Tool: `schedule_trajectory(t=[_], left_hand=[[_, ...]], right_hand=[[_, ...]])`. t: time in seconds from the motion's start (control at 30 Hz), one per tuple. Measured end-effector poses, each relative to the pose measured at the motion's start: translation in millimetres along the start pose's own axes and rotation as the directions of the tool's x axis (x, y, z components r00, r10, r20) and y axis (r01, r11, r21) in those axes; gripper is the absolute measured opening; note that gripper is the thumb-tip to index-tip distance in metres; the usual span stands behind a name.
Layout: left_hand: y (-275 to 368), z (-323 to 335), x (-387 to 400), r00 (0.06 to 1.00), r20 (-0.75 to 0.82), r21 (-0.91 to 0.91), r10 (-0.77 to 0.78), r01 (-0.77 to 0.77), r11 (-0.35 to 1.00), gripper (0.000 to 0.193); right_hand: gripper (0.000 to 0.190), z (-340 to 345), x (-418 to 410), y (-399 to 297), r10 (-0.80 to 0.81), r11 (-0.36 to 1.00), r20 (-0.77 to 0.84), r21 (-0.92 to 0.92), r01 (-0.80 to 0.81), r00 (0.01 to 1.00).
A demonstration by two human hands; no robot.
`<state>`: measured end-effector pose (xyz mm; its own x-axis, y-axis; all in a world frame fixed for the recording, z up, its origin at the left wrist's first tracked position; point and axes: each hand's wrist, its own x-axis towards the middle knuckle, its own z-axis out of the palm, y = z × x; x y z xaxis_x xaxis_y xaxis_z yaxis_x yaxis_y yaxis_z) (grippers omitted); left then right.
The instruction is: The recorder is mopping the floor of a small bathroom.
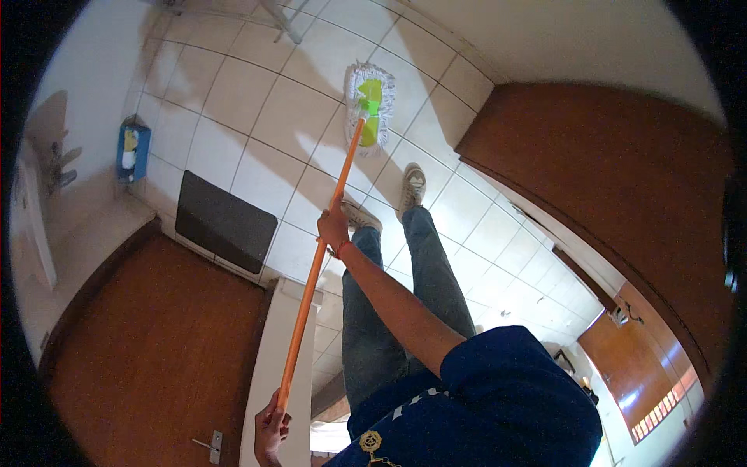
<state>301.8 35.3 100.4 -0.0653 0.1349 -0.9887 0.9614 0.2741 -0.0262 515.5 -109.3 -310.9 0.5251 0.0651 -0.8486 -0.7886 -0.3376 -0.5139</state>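
Note:
A flat mop with a white string head (351,87) and a lime-green plate (369,131) rests on the tiled floor, ahead of my shoes. Its long orange handle (309,292) slants from the head down to the lower left. My right hand (334,226), with a red band at the wrist, is wrapped around the middle of this handle. At its top end, my left hand (272,421) grips the handle low in the view. The mop head lies a little beyond my right shoe (413,185); my left shoe (362,217) is partly hidden behind my right hand.
A dark grey mat (224,222) lies at left, before a brown wooden door (157,350) with a metal lever handle (215,448). Against the left wall stands a blue box (133,152). Metal legs (283,22) show at the top. Another brown door panel (595,157) fills the right.

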Motion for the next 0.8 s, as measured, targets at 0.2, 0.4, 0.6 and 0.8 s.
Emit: schedule_trajectory(t=[0.2,0.4,0.6,0.8], left_hand=[[61,51,22,0.994,0.105,0.104,0.026,-0.037,0.994,0.051],[112,148,33,0.96,0.27,0.187,0.078,-0.132,0.973,0.047],[121,198,30,0.945,0.286,0.284,0.162,-0.244,0.927,0.045],[97,135,9,0.979,0.158,0.34,0.128,-0.176,0.924,0.045]], right_hand=[[0.072,-87,52,-12,-0.233,0.964,-0.378,-0.212,0.162,0.896],[0.045,-218,130,28,-0.048,0.924,-0.252,0.356,0.139,0.967],[0.07,-282,164,61,-0.182,0.95,-0.205,-0.288,0.119,0.962],[0.045,-194,86,46,-0.015,0.992,-0.362,0.109,0.058,0.932]])
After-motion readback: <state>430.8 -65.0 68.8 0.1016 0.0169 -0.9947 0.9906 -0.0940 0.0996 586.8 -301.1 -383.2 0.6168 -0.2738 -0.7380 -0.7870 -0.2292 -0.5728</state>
